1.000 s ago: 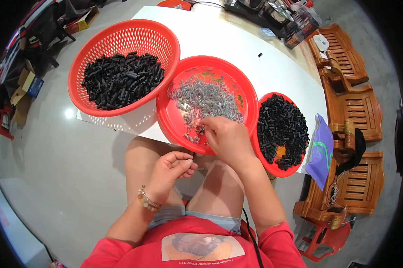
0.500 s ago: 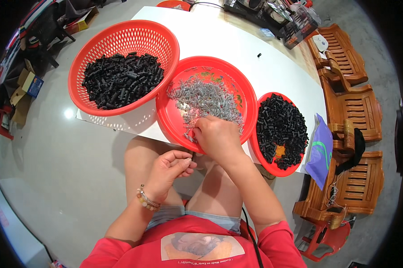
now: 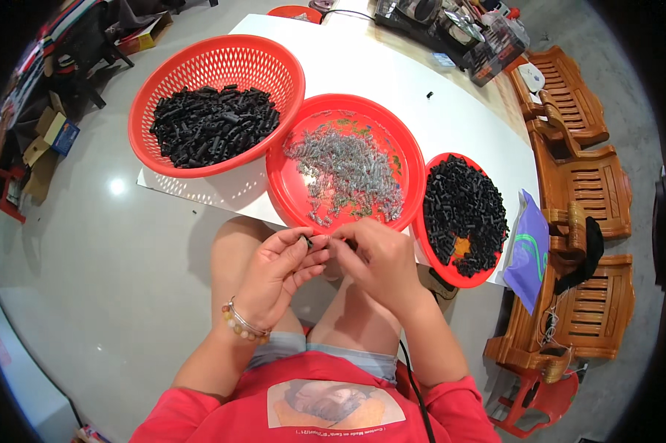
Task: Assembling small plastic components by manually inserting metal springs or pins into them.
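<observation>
Just past the near edge of the white table (image 3: 488, 118), my two hands meet above my lap. My left hand (image 3: 272, 267) pinches a small black plastic piece (image 3: 307, 241) between thumb and forefinger. Right beside it, my right hand (image 3: 381, 258) is closed in a pinch, but its fingers hide whatever they hold. Beyond both hands, a round red tray (image 3: 283, 198) carries a heap of small metal springs (image 3: 355, 166). To its right, short black plastic pieces (image 3: 462, 210) fill a smaller red tray (image 3: 421, 247).
A red slotted basket (image 3: 294, 103) with longer black pieces (image 3: 215, 122) stands at the left, overhanging the table. One loose black piece (image 3: 430, 94) lies farther back. A purple bag (image 3: 529, 255) hangs at the right edge, near wooden chairs (image 3: 588, 184).
My right hand has left the springs and come back toward me to meet the left hand. My left hand has risen slightly and turned, so the black piece shows. The view has shifted a little.
</observation>
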`<move>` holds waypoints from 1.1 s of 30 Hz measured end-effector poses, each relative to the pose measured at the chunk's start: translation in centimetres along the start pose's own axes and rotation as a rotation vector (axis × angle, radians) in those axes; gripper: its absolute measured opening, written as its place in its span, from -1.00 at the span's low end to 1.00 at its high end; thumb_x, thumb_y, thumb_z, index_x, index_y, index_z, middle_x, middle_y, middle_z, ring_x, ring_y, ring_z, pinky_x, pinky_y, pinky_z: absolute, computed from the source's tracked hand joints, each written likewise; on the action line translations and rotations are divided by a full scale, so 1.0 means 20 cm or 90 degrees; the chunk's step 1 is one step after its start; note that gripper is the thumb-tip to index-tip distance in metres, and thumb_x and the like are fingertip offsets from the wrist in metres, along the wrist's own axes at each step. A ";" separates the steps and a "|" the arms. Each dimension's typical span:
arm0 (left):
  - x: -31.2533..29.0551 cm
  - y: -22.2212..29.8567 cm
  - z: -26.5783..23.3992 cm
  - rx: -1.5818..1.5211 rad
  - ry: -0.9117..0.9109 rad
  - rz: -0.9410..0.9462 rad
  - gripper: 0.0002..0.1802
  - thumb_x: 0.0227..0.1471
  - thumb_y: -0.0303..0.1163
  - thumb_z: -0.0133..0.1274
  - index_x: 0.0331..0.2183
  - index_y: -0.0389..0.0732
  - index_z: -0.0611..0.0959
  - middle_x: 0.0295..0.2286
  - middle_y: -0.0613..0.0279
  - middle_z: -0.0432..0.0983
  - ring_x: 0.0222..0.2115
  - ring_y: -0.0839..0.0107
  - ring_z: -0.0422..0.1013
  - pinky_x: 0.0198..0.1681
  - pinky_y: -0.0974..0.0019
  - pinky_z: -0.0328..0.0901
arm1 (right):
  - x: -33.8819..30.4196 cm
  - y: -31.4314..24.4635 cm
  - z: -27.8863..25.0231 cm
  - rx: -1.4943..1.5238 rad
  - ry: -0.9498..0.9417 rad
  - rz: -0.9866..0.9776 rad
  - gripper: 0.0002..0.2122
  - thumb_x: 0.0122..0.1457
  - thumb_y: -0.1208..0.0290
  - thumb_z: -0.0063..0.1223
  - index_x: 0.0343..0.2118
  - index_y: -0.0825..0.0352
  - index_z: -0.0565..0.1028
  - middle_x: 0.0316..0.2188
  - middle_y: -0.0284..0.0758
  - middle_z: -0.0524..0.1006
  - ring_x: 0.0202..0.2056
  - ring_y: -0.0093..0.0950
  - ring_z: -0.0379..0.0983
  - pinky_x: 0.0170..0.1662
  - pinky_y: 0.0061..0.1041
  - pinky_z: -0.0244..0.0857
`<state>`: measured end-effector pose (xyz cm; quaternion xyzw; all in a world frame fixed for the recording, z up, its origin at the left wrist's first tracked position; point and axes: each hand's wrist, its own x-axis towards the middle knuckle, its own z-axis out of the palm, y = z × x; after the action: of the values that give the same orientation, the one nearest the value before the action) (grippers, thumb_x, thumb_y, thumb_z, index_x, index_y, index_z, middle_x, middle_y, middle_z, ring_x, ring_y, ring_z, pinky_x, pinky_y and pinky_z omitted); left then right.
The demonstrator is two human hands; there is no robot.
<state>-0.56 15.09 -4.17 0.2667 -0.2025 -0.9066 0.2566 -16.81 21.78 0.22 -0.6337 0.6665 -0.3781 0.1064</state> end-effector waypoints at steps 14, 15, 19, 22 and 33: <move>-0.11 -0.06 0.07 -0.039 -0.055 0.004 -0.77 0.15 -0.43 -0.03 -0.13 -0.22 0.52 -0.26 0.20 0.53 -0.28 0.47 0.48 -0.19 0.42 0.42 | -0.14 -0.18 -0.03 -0.113 0.056 -0.030 -0.88 -0.07 0.55 0.19 -0.42 0.33 0.52 -0.57 -0.30 0.49 -0.59 -0.39 0.46 -0.55 -0.49 0.30; -0.11 -0.06 0.06 -0.036 -0.062 0.003 -0.77 0.14 -0.42 -0.02 -0.13 -0.22 0.52 -0.27 0.20 0.53 -0.28 0.47 0.47 -0.19 0.41 0.42 | -0.14 -0.19 -0.03 -0.132 0.061 -0.025 -0.88 -0.06 0.55 0.19 -0.42 0.33 0.52 -0.57 -0.30 0.50 -0.58 -0.39 0.47 -0.55 -0.49 0.30; -0.10 -0.09 0.06 -0.084 -0.083 -0.025 -0.75 0.16 -0.40 -0.04 -0.10 -0.21 0.50 -0.25 0.21 0.52 -0.26 0.44 0.48 -0.19 0.40 0.42 | -0.18 -0.19 -0.03 -0.103 0.068 -0.027 -0.85 -0.02 0.55 0.18 -0.34 0.33 0.51 -0.56 -0.30 0.52 -0.60 -0.46 0.46 -0.55 -0.54 0.30; -0.11 -0.08 0.04 -0.193 -0.076 -0.108 -0.74 0.19 -0.38 -0.08 -0.08 -0.20 0.47 -0.21 0.21 0.51 -0.20 0.38 0.47 -0.15 0.38 0.42 | -0.21 -0.19 -0.07 0.043 0.088 0.095 -0.80 0.12 0.55 0.07 -0.16 0.37 0.46 -0.54 -0.32 0.56 -0.61 -0.71 0.38 -0.55 -0.68 0.23; -0.13 -0.15 0.09 -0.299 -0.176 -0.191 -0.74 0.19 -0.36 -0.09 -0.06 -0.12 0.45 -0.13 0.28 0.47 -0.08 0.35 0.40 0.00 0.30 0.33 | -0.24 -0.15 -0.03 0.295 0.189 -0.008 -0.89 0.21 0.54 -0.08 -0.24 0.39 0.46 -0.26 -0.20 0.59 -0.15 -0.31 0.53 -0.13 -0.44 0.39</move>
<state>-0.84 19.34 -3.29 0.1016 0.0210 -0.9841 0.1444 -14.15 26.73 0.95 -0.5345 0.5664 -0.6098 0.1472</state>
